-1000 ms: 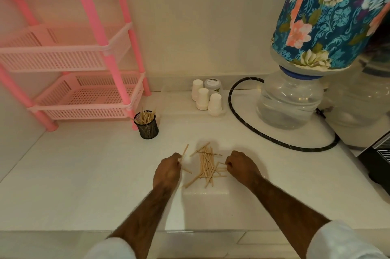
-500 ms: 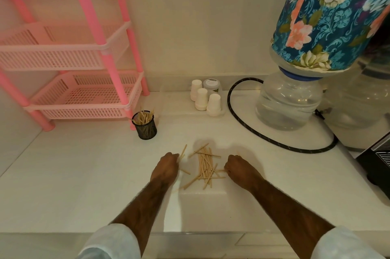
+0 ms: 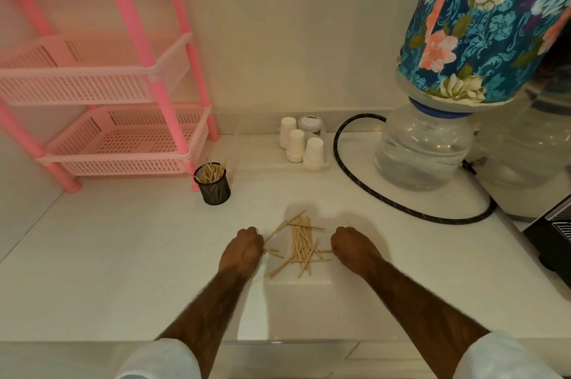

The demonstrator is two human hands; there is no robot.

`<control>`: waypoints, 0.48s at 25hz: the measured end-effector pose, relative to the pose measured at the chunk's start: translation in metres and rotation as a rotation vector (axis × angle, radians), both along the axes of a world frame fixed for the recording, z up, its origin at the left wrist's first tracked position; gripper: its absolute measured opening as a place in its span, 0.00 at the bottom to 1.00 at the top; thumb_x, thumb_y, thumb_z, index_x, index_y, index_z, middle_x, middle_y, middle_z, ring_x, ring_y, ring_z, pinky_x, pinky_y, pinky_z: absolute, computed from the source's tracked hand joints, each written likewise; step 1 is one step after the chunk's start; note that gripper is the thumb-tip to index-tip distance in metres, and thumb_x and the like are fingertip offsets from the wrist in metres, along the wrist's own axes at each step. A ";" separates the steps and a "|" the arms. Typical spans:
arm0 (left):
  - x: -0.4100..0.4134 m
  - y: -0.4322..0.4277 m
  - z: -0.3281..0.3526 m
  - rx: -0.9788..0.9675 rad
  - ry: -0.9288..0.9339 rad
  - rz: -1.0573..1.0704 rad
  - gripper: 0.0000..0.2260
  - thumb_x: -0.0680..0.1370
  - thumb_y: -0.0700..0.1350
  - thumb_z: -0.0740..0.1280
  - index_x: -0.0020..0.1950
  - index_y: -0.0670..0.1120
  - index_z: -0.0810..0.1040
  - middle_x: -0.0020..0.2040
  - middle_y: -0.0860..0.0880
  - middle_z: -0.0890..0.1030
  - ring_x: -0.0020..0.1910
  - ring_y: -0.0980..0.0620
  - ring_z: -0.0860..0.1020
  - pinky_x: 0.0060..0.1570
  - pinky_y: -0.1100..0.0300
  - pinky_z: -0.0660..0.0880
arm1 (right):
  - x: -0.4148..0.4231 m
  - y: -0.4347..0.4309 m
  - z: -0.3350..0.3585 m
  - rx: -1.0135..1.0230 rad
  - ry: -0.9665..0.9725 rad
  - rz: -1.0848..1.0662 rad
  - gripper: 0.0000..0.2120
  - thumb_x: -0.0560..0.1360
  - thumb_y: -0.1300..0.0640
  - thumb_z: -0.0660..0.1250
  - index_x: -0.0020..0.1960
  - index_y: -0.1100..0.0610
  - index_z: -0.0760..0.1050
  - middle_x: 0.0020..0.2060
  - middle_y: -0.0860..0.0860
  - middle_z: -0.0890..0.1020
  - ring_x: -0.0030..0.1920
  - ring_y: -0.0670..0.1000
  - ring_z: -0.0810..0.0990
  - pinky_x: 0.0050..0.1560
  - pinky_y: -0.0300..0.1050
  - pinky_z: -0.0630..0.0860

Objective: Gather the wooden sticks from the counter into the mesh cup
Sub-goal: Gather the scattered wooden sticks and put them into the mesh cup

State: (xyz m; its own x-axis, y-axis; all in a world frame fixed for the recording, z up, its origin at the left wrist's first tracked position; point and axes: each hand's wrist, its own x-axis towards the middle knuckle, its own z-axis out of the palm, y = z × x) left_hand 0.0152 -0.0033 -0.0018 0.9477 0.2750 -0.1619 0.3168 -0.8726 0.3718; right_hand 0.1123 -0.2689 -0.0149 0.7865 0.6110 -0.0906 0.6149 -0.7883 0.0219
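While curled on white worktop [image 3: 123, 255], flanked scattered pale wooden sticks [image 3: 301, 242]: left hand [image 3: 244, 250] at nine o'clock pinching one, right hand [image 3: 352, 245] at three, hold unclear; black mesh cup [image 3: 214, 190] at eleven.

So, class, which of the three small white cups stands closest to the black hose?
The frontmost white cup: alone at the group's right edge, beside the black hose.
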 end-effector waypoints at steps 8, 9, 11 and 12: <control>-0.004 -0.007 0.005 0.070 0.026 0.009 0.08 0.78 0.43 0.58 0.53 0.44 0.74 0.53 0.46 0.76 0.53 0.45 0.76 0.46 0.57 0.71 | -0.005 0.007 0.008 0.039 0.072 -0.108 0.07 0.74 0.58 0.63 0.51 0.56 0.76 0.51 0.51 0.78 0.50 0.52 0.78 0.44 0.45 0.75; -0.005 -0.007 0.006 0.046 0.041 0.033 0.08 0.77 0.43 0.59 0.54 0.44 0.74 0.53 0.46 0.77 0.53 0.45 0.77 0.44 0.57 0.69 | -0.006 0.006 0.008 0.051 0.080 -0.117 0.07 0.74 0.58 0.64 0.52 0.55 0.76 0.51 0.51 0.78 0.50 0.52 0.78 0.45 0.45 0.75; -0.006 -0.009 0.007 0.031 0.049 0.028 0.08 0.76 0.43 0.60 0.53 0.44 0.73 0.52 0.47 0.77 0.52 0.45 0.77 0.44 0.58 0.68 | -0.007 0.003 0.008 0.062 0.067 -0.114 0.07 0.75 0.57 0.63 0.52 0.55 0.75 0.51 0.50 0.78 0.50 0.51 0.77 0.45 0.44 0.75; -0.007 -0.011 0.007 0.043 0.048 0.008 0.07 0.77 0.42 0.59 0.52 0.44 0.73 0.53 0.46 0.76 0.52 0.46 0.76 0.44 0.58 0.68 | -0.008 0.001 0.007 0.062 0.049 -0.102 0.07 0.75 0.57 0.62 0.53 0.55 0.74 0.50 0.51 0.78 0.49 0.51 0.77 0.44 0.43 0.73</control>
State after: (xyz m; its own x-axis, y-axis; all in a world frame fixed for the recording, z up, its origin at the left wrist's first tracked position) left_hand 0.0079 -0.0145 0.0050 0.9370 0.2897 -0.1951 0.3399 -0.8849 0.3185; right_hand 0.1043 -0.2678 -0.0075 0.8403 0.5338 -0.0948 0.5307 -0.8456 -0.0572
